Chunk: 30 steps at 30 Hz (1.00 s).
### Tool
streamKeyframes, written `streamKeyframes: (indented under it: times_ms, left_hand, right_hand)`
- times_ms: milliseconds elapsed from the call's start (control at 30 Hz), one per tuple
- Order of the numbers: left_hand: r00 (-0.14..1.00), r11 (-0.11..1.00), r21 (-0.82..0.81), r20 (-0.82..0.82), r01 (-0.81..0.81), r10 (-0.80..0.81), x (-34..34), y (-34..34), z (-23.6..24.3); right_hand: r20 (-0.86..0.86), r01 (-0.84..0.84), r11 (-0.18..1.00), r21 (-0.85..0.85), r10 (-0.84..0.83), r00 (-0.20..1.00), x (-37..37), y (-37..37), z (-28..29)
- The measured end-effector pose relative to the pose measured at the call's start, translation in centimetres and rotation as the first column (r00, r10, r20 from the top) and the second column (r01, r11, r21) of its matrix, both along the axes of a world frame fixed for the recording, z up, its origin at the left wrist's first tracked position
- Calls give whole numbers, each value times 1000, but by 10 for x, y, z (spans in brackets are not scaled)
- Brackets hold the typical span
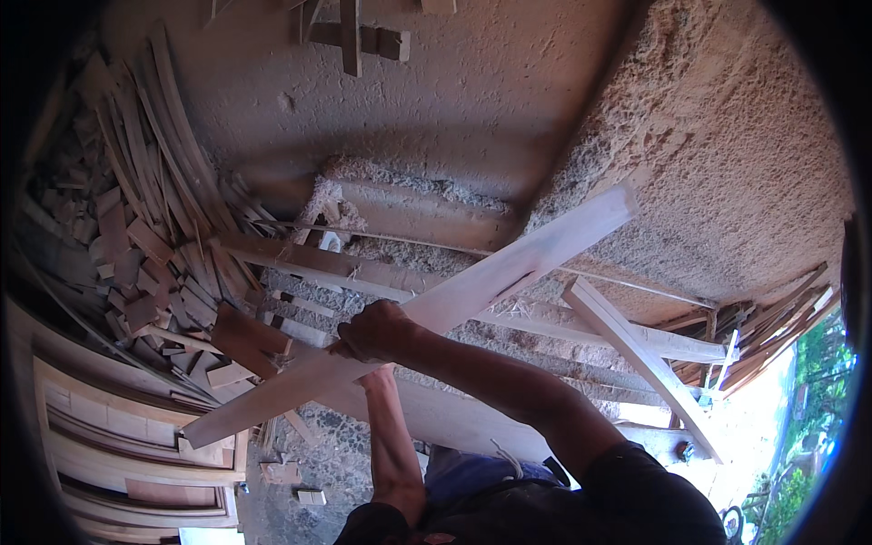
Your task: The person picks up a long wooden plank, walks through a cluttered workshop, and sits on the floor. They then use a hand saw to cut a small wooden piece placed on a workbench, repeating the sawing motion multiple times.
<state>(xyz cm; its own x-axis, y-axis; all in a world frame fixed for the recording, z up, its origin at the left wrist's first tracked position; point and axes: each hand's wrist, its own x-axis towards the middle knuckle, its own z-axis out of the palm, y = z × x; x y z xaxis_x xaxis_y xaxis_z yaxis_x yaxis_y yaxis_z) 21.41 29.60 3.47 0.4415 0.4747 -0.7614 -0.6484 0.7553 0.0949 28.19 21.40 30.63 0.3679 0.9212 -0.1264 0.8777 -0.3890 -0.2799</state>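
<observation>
A long, pale wooden board (536, 245) slants across the view from lower left to upper right, with a dark split in its upper face. My right hand (377, 331) is closed over the board near its middle. Just below, my left hand (376, 374) meets the board's lower edge; its fingers are hidden behind the wood, so their grip cannot be made out. Beneath the held board lies another wide, pale plank (436, 413), partly covered by my arms.
Wood offcuts (145, 272) and curved strips (168, 136) are heaped at the left. Framed wooden panels (136, 445) stand at lower left. Long beams (363, 272) cross the shavings ahead, and a squared timber (645, 363) leans at right. Sawdust (727, 154) is piled against the wall.
</observation>
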Motion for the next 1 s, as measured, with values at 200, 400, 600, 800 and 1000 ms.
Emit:
streamKeyframes:
  times_ms: [200,400,600,800,1000]
  left_hand:
    - [1000,998,-59,9,26,-26,28,-6,-8]
    - [997,991,-103,14,82,-81,50,-13,-16]
    - [992,982,-137,16,129,-128,71,-24,-25]
    - [986,973,-163,2,164,-166,72,-20,-21]
    - [964,947,-203,-44,247,-261,50,-42,-2]
  right_hand:
    - [-19,38,999,-24,-38,999,27,-7,-10]
    - [-47,49,997,-54,-51,998,49,-7,-36]
    - [-51,133,990,-46,-136,989,65,-4,-64]
    - [-77,201,978,-52,-205,976,70,-5,-67]
    - [-80,202,976,75,-196,977,70,-22,-70]
